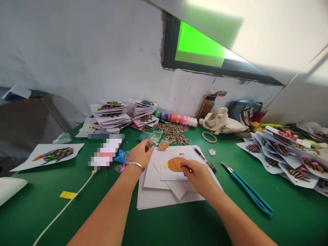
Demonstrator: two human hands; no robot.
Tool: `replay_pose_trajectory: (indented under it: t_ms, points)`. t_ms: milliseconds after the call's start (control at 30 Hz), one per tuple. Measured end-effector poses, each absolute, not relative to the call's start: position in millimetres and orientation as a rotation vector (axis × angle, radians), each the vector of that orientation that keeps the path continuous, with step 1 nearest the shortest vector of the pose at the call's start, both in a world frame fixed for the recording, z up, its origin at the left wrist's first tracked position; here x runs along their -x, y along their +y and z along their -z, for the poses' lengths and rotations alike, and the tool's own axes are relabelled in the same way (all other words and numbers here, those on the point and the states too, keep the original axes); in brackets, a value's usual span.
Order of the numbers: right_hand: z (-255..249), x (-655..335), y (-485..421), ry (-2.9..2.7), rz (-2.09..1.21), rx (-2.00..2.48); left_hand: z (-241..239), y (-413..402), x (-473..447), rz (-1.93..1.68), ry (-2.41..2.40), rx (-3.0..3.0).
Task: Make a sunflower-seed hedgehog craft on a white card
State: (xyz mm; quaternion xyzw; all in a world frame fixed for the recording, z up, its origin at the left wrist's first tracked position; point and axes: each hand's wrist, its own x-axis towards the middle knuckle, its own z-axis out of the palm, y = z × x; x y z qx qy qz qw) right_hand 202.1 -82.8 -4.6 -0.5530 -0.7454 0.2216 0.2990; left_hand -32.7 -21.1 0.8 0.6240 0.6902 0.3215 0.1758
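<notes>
My left hand (140, 153), with a bracelet on the wrist, is closed round a few dark sunflower seeds (150, 145) just left of the white paper stack (164, 196). My right hand (198, 176) pinches something small against an orange clay patch (175, 164) on the top sheet (169, 172). A small yellow bit sits at the patch's left edge.
A heap of striped seeds (174, 132) lies behind the paper. Finished seed pictures are piled at the back left (112, 118) and the right (289, 157). A blue utility knife (248, 189), a pen (205, 160), a tape roll (209, 136), clay jars (176, 118), a cloth bag (220, 121) and a white cable (69, 201) lie on the green table (51, 218).
</notes>
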Motion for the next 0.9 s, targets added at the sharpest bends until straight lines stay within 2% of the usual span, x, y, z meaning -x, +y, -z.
replay_pose_trajectory:
  t_ms: [300, 533, 900]
  points:
    - [31, -199, -85, -2.141, -0.226, 1.273, -4, -34, 17, -1.039, 1.733, -2.174]
    - [40, -202, -83, -2.238, -0.097, 1.233, 6, -48, -4, -0.876, 1.403, -2.462]
    - [45, -201, -81, -2.306, 0.023, 1.240, 10, -52, -10, -0.685, 1.369, -2.520]
